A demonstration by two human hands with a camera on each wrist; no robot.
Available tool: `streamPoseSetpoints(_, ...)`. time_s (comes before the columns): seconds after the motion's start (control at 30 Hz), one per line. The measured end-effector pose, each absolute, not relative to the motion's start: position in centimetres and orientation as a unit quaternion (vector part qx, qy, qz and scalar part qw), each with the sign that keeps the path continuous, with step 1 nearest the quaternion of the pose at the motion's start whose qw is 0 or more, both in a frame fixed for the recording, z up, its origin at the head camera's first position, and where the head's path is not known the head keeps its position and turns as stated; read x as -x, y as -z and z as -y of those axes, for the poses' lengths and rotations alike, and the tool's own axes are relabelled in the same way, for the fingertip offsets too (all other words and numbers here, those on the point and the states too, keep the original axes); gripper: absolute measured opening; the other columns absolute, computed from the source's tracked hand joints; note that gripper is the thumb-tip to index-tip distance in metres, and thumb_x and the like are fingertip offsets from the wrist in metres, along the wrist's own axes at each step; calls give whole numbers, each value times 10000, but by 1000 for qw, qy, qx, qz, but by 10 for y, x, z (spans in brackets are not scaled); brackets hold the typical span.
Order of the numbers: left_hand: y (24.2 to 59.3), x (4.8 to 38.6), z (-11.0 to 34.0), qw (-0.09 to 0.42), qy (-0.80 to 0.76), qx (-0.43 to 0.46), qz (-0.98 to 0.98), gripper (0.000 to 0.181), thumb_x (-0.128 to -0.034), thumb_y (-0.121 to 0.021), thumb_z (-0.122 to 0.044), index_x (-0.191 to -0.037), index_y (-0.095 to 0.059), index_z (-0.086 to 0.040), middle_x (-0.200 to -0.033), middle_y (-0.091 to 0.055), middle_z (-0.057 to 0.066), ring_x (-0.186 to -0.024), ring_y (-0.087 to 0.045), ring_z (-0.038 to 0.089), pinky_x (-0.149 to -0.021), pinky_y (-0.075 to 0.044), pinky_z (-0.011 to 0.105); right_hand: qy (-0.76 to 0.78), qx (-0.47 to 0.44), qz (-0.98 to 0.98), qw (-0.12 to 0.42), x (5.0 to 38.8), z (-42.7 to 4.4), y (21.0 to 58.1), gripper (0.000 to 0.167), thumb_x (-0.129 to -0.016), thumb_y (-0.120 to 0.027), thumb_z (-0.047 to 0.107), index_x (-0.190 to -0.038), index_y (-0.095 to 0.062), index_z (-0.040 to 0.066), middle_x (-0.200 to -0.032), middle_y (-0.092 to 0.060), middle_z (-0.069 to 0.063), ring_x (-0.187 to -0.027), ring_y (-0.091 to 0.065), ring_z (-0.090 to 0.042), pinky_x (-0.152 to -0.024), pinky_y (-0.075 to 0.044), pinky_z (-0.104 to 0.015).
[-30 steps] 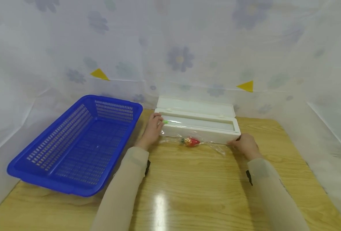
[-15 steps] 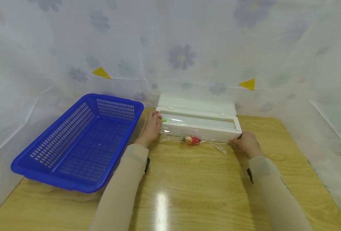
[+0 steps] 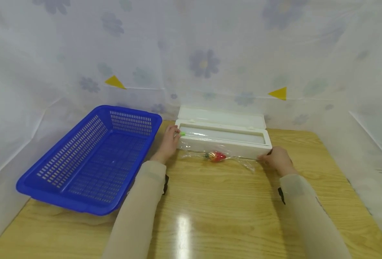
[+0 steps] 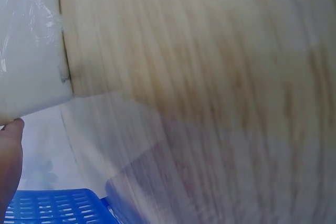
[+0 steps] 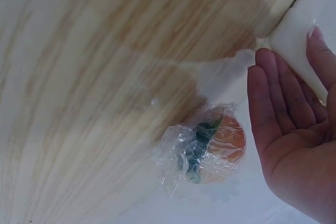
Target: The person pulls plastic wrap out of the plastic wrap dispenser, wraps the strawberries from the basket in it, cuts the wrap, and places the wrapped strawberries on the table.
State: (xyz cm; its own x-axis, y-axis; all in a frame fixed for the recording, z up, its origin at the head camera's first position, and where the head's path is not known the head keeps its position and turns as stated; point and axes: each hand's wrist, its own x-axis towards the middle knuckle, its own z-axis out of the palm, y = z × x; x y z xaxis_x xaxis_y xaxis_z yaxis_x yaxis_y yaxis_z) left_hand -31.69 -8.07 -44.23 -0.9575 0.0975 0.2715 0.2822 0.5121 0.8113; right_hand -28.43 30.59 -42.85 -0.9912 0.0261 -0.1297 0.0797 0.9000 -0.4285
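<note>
A long white box, apparently foam, stands on the table with its lid tipped back. At its left end my left hand holds the edge, fingers over the rim by a small bright green piece. My right hand grips the near right corner, its thumb on the box in the right wrist view. Clear plastic lies along the front around a red and yellow item. A wrapped orange item with a dark green part shows beside my right palm; whether it is the same one, I cannot tell.
A blue plastic basket with slotted sides sits on the left of the wooden table. Floral white curtain encloses the back and sides. Two yellow triangles mark the back curtain.
My left fingers and the green piece have slid slightly left along the box. The right hand keeps its place at the corner. The head view has shifted a little.
</note>
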Motion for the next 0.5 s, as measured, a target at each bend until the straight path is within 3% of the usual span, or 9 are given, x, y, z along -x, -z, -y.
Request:
streamPoseSetpoints(0.13,442,318,83,80,488,106,863,148,-972,-407,-37,-1039,-480,73,-1398,-379,216,-1345,-327,352,-1137,-270,417,226,-28,-971,69,283,-305,428,434,-855,-654,366,-969,-607,-50,-772,-644,-127,-637,-547,-182,-538,-429,-292)
streamPoseSetpoints(0.5,444,318,86,72,507,103,853,165,-978,-388,-58,-1061,-438,75,-1405,-342,237,-1336,-319,363,-1143,-246,432,222,-29,-972,68,282,-304,427,419,-855,-652,345,-964,-610,-58,-750,-623,-115,-625,-506,-188,-532,-408,-289)
